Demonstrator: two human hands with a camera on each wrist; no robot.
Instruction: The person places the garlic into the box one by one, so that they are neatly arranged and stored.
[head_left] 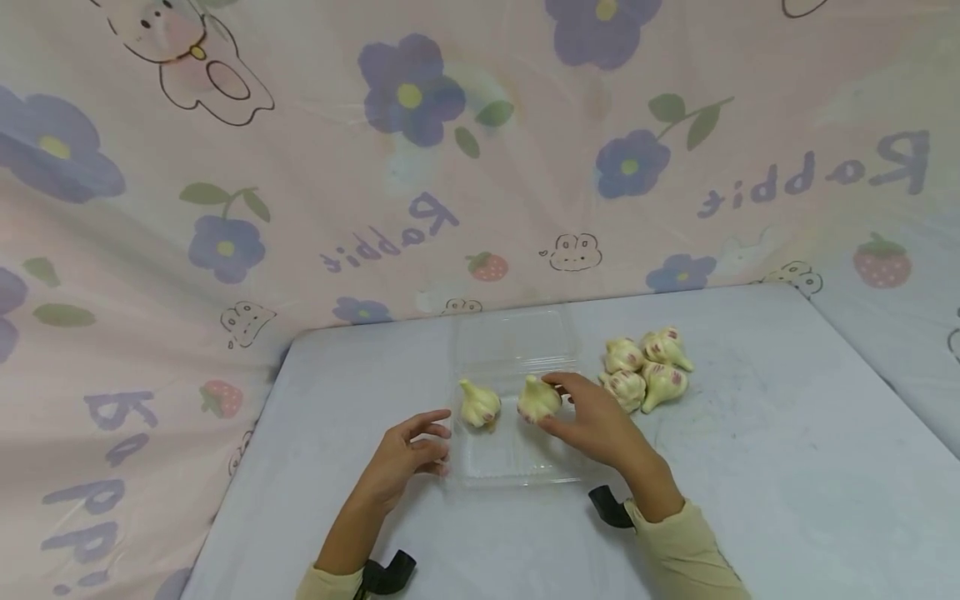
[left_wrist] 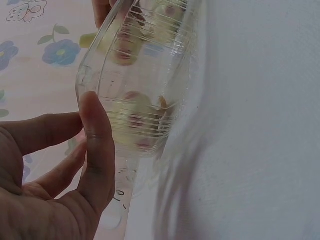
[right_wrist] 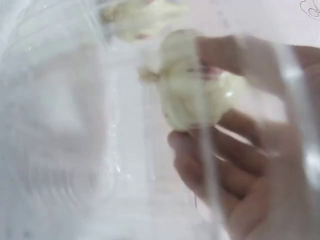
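Observation:
A clear plastic clamshell box (head_left: 487,471) lies with its lid flipped back toward the rear of the table. On its left side inside sits one garlic bulb (head_left: 480,406). My right hand (head_left: 596,421) holds a second garlic bulb (head_left: 538,400) between thumb and fingers, over the right half of the box. The right wrist view, blurred and partly through clear plastic, shows this bulb (right_wrist: 185,95) in the fingers. At the box's left edge is my left hand (head_left: 412,458), fingers loosely bent; in the left wrist view a fingertip lies right at the box rim (left_wrist: 82,80).
Several more garlic bulbs (head_left: 663,383) sit in a cluster right of the box on the white table (head_left: 787,467). Behind the table hangs a printed cloth (head_left: 525,183). Dark wrist mounts (head_left: 390,573) stick out near both sleeves.

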